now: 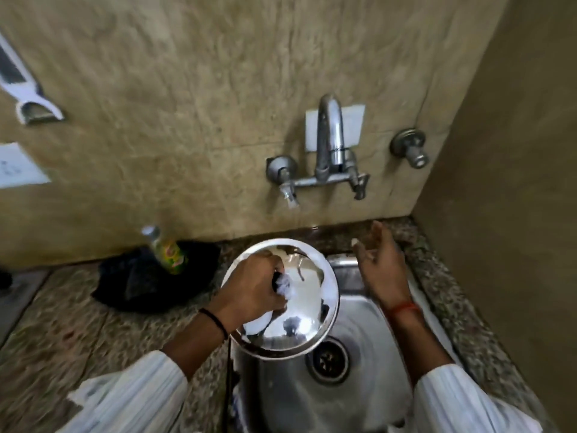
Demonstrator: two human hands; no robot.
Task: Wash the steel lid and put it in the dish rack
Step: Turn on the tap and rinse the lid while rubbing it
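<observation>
A round shiny steel lid [299,323] hangs tilted over the left side of the steel sink [368,310]. My left hand [249,289] is closed on the dark knob at its centre, with white soap foam around my fingers and on the lid. My right hand [379,267] hovers apart from the lid, above the sink's back right corner, fingers spread and empty, with a little foam on a fingertip. No dish rack shows in this view.
A wall tap [327,151] with two valves stands above the sink, and no water is visibly running. A green dish-soap bottle [165,250] rests on a black cloth [150,279] on the granite counter [78,323] to the left. A side wall closes the right.
</observation>
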